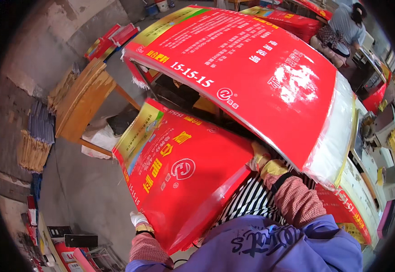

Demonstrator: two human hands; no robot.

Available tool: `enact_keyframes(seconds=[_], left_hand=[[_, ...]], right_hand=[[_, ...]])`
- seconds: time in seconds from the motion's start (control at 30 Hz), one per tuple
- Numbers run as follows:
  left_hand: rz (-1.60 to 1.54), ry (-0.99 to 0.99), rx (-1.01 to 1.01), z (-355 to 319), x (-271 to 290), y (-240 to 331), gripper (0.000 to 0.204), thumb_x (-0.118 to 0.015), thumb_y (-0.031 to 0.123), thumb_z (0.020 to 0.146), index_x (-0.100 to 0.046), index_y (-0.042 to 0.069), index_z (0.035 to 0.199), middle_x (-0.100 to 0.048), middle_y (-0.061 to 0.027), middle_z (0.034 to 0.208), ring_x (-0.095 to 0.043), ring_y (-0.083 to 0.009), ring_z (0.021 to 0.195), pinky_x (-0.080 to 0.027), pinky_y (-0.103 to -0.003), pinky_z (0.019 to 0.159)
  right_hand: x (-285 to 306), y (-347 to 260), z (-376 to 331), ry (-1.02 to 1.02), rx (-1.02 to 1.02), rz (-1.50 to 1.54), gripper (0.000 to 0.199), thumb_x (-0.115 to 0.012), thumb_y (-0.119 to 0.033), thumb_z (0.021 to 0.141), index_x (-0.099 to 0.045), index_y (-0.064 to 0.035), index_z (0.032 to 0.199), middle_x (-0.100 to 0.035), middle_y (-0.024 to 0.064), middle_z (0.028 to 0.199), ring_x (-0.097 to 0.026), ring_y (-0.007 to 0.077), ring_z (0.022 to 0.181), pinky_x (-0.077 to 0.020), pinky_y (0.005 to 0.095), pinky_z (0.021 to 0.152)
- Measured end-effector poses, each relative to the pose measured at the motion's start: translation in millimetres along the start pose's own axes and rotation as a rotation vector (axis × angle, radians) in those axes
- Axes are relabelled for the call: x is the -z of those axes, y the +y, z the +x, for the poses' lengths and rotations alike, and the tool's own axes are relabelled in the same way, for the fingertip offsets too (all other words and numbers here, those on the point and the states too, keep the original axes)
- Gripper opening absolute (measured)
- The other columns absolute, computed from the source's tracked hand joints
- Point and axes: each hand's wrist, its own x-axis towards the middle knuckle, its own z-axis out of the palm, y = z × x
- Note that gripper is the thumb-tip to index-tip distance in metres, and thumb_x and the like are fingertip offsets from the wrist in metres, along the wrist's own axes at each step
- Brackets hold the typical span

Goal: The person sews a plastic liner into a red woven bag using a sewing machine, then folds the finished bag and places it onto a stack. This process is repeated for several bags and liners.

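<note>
A red printed plastic woven sack (193,167), flat, with yellow lettering and a gold-green band on its left side, slants across my lap below the table. At its near left edge my left hand (139,221), in a pale glove, is closed on the rim. My right hand (260,159), in a worn pale glove with a yellowish cuff, is closed at the sack's right edge, close to the table edge; its fingertips are partly hidden. Above lies a wide stack of similar red sacks (243,59), with a clear plastic edge (331,131) along its right side.
Wooden boards (82,102) lean at the left, by bundles of stacked sheets (39,136). More red sacks (349,208) hang at my right, beside a cluttered bench (383,149). Another person (342,31) bends at the far right. Boxes (70,254) stand at lower left.
</note>
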Motion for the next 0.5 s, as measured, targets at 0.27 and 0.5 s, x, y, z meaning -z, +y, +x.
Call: enact_keyframes(seconds=[0.27,0.5], left_hand=[[0.688,0.061,0.084,-203,7,44,0.048,-0.060,0.031,0.085,-0.049,-0.005,0.115,-0.059,-0.0160,0.108,-0.058,-0.0307,0.093,-0.045,-0.038,0.083],[1.002,0.134,-0.254,-189,-17,29,0.034,-0.053,0.022,0.084,-0.054,-0.004,0.106,-0.060,-0.0201,0.101,-0.059,-0.0317,0.093,-0.047,-0.039,0.081]], right_hand=[[-26,28,19,0.024,-0.037,-0.335,0.038,-0.051,-0.040,0.086,-0.065,-0.0050,0.086,-0.065,0.0115,0.079,-0.060,0.0322,0.073,-0.0455,0.0446,0.063],[-7,29,-1,0.162,0.258,-0.236,0.027,-0.054,-0.029,0.085,-0.053,-0.0078,0.068,-0.049,0.0070,0.059,-0.050,0.0215,0.053,-0.0374,0.0375,0.046]])
